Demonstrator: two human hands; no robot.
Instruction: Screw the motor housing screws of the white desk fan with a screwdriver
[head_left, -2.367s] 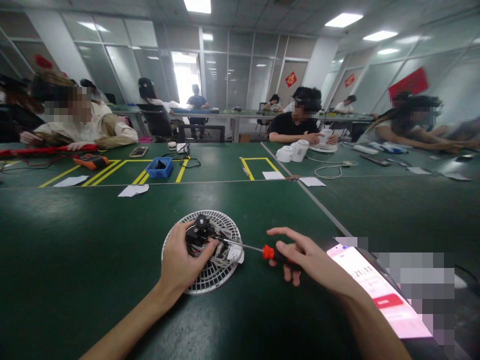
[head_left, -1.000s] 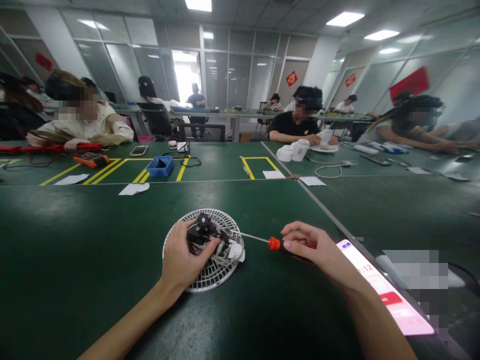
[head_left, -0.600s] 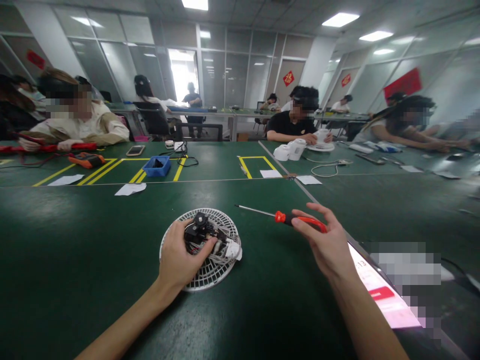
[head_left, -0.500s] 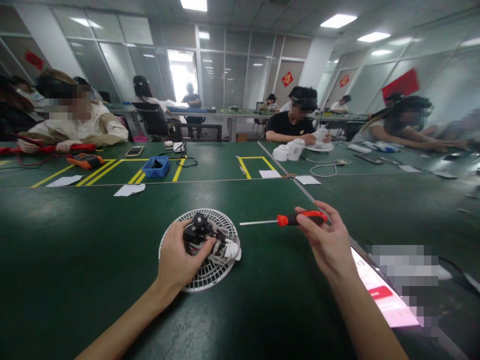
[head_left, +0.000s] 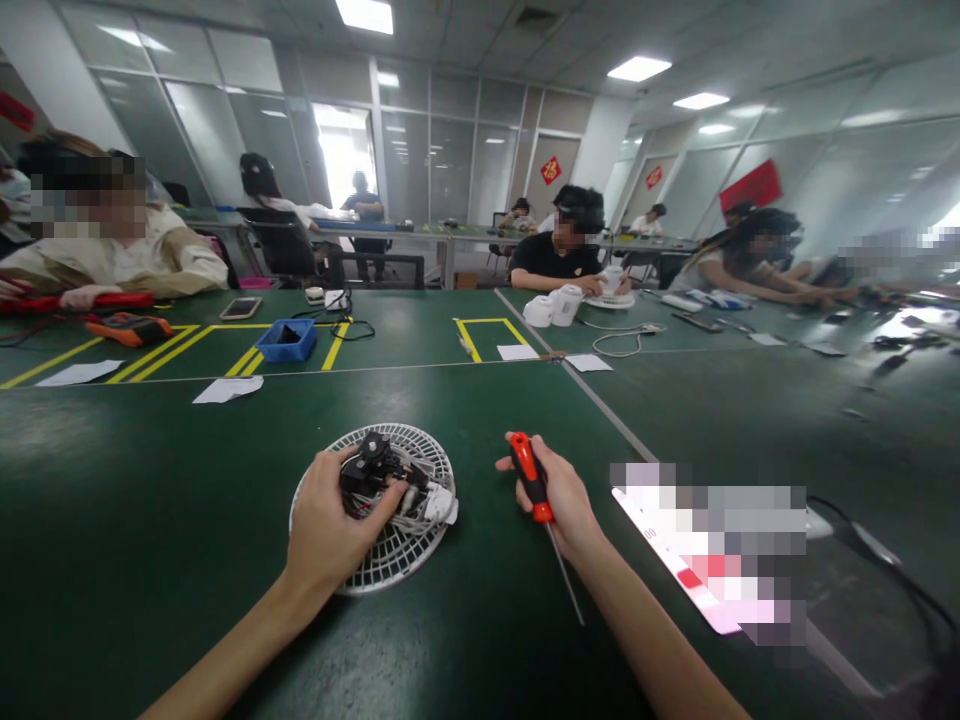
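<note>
My left hand [head_left: 326, 520] is wrapped round a black motor assembly [head_left: 377, 462] with bundled grey wires, its thumb pressing near the front. That assembly lies on a round white fan grille [head_left: 405, 565], flat on the green table. A small white part [head_left: 441, 504] sits at the right end of the wire bundle. To the right of the grille, my right hand [head_left: 568, 497] grips a red and black screwdriver [head_left: 531, 478] above the table. Its handle end points up and away, while the metal shaft slants down toward me. The screwdriver is apart from the motor.
A lit screen [head_left: 694, 580], partly blurred, is right of my right forearm. Across the table are a blue bin [head_left: 286, 341], a phone [head_left: 241, 308], an orange-black tool [head_left: 130, 329], paper slips [head_left: 228, 390] and white housings [head_left: 564, 305]. Several people work opposite.
My right hand has moved left and turned the screwdriver from pointing left to pointing down toward me. My left hand keeps its hold on the motor assembly. The view has swung slightly right.
</note>
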